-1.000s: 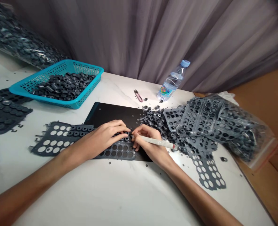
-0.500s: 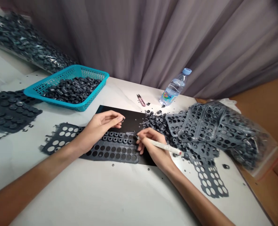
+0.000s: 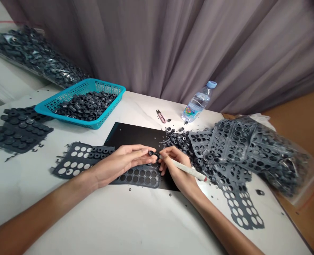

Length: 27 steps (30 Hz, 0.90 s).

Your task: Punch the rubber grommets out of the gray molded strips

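**Left hand back down on the rubber sheet, ring pinched at the fingertips**

The left hand (image 3: pixel 119 163) lies low over the dark rubber sheet (image 3: pixel 135 175), fingers stretched toward the right hand, and pinches a small black ring (image 3: pixel 151 153) between thumb and forefinger. Half a second ago this hand was lifted off the sheet, fingers curled loosely in the air; now it has come down and forward so that its fingertips nearly meet those of the right hand.

The right hand (image 3: pixel 174 164) is closed around a white pen-like tool (image 3: pixel 188 170), whose tip points at the ring just beside the left fingertips. It has kept nearly the same pose and place on the sheet's right end.

The sheet lies under both hands on a black mat (image 3: pixel 132 134) on the white desk (image 3: pixel 135 219). Beyond the right hand sits a heap of loose rings (image 3: pixel 176 138), and further right a pile of punched-out sheets (image 3: pixel 241 145). Well beyond the left hand stands a turquoise basket (image 3: pixel 107 120) filled with rings.
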Tool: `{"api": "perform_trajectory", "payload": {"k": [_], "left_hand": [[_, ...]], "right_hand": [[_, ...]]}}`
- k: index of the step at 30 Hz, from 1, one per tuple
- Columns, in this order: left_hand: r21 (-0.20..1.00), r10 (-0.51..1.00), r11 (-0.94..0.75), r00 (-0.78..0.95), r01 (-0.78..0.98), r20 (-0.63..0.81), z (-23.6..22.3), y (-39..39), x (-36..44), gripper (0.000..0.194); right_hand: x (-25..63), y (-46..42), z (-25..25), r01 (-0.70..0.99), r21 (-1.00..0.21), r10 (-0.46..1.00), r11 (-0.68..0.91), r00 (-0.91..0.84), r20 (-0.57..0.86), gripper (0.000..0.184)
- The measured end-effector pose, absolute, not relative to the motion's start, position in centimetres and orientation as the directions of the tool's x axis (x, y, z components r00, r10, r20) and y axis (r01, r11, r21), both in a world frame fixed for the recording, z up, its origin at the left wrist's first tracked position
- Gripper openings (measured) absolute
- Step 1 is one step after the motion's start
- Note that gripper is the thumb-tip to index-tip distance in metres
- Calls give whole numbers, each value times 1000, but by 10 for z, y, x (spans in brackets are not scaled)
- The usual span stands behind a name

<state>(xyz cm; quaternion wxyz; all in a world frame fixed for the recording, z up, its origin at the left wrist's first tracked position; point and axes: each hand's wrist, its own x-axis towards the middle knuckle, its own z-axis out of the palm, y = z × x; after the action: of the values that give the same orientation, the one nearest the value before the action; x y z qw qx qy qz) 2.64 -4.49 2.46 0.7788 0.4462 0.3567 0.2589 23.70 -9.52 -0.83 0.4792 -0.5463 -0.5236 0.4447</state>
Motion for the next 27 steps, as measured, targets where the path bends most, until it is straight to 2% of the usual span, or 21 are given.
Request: {"api": "perform_trajectory", "payload": {"k": [15, 20, 24, 27], "left_hand": [[890, 687, 448, 671, -89, -279, 27, -49, 28, 30], [898, 686, 429, 681, -96, -256, 29, -50, 27, 30], [891, 675, 439, 696, -115, -243, 31, -51, 27, 31], [891, 683, 435, 692, -129, -233, 34, -52, 27, 33]], "right_hand": [[237, -100, -6, 194, -981, 1000, 16, 24, 21, 23], [239, -102, -3, 277, -960, 996, 48, 61, 67, 21], [237, -104, -6, 487, -842, 966, 232, -17, 256, 12], [236, -110, -9, 631, -696, 936, 343, -162, 314, 31]]}}
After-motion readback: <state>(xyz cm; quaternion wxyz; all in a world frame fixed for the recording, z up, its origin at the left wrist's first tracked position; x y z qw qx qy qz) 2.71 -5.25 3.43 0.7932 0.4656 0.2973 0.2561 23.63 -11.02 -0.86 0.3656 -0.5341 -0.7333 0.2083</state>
